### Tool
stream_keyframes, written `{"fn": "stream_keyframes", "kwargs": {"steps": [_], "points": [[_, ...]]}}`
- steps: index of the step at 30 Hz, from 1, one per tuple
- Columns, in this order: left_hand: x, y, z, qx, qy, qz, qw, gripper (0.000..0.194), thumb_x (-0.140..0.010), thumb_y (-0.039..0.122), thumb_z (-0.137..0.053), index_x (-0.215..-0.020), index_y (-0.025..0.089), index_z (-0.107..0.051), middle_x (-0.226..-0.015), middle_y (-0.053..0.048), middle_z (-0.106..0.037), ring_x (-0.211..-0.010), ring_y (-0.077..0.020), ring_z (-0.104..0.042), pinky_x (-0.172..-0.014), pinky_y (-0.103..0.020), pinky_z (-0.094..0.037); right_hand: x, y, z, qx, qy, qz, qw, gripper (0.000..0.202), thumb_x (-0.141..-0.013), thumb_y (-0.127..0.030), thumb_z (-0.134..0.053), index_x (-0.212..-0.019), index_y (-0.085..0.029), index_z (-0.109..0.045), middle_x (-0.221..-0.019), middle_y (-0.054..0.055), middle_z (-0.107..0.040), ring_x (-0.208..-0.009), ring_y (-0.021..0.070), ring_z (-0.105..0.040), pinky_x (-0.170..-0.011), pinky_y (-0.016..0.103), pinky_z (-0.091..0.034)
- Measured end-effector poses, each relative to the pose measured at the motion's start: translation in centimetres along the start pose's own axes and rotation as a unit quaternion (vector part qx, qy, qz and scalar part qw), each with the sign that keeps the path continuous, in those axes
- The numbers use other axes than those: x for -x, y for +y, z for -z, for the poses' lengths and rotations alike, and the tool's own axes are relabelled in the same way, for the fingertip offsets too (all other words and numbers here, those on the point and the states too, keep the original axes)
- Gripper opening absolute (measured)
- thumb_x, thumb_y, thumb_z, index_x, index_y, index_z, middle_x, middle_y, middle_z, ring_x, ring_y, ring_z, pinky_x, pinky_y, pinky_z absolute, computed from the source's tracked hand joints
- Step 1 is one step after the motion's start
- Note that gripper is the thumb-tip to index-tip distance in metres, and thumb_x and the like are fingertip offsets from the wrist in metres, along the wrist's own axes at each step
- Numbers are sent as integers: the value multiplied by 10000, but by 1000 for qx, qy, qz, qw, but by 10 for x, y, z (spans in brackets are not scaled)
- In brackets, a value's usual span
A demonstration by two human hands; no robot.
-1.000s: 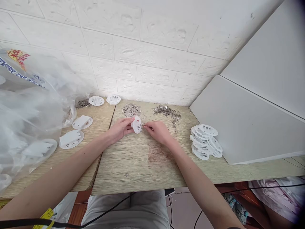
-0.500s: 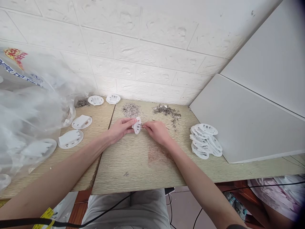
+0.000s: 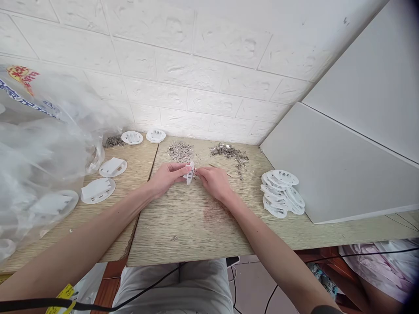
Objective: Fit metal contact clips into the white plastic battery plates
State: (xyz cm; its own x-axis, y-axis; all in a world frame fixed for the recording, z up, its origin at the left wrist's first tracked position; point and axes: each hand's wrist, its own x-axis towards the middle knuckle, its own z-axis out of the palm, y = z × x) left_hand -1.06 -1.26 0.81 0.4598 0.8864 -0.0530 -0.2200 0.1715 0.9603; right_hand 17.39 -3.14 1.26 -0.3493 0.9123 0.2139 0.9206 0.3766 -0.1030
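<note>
Presently, your left hand [image 3: 167, 178] grips a white plastic disc [image 3: 190, 177] between thumb and fingers, the disc turned nearly edge-on over the worktable [image 3: 176, 218]. Taking that disc as clock centre, your right hand [image 3: 214, 181] meets it at three o'clock, fingertips drawn together, seemingly on a small metal piece [image 3: 195, 172]; the detail is too fine to confirm. Work on this unit is judged under way: dark spots show in its openings, but the angle hides which slots are filled. Toward four o'clock you have an overlapping stack of discs [image 3: 283, 194], several with metal visible in the slots; these are judged finished or nearly so. Around nine o'clock two separate discs [image 3: 113, 167] lie apart, and toward ten o'clock lie two more discs [image 3: 132, 138]; their stage cannot be determined. Supply appears ample: a pale metal heap [image 3: 180, 151] sits at eleven o'clock, a darker metal heap [image 3: 229, 152] at two. Further discs show in or behind your plastic bag [image 3: 49, 139] at nine o'clock, so much is judged outstanding.
</note>
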Motion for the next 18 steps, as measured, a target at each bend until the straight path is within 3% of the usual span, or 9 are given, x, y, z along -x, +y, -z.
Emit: {"fn": "stream_keyframes", "kwargs": {"steps": [13,18], "points": [[0,-1,1,-3,2,-6,1000,352,-705,414,-752,-943,155,-754,-1009,-111,-734,-1030,-254,-643,-975,-425,-479,0,-3,-4,3,10,-9,1000,358,-972,-276,-354,-861,-209,-688,-856,46,-712,-684,162,-566,-563,282,-204],[-2,0,3,7,-3,3,1000,345,-708,391,-757,-967,163,-750,-1013,-102,-731,-1031,-241,-641,-978,-413,-479,-1,-4,-1,-48,21,-29,998,325,-938,-286,-406,-788,-200,-681,-788,50,-702,-651,155,-546,-555,274,-212]]}}
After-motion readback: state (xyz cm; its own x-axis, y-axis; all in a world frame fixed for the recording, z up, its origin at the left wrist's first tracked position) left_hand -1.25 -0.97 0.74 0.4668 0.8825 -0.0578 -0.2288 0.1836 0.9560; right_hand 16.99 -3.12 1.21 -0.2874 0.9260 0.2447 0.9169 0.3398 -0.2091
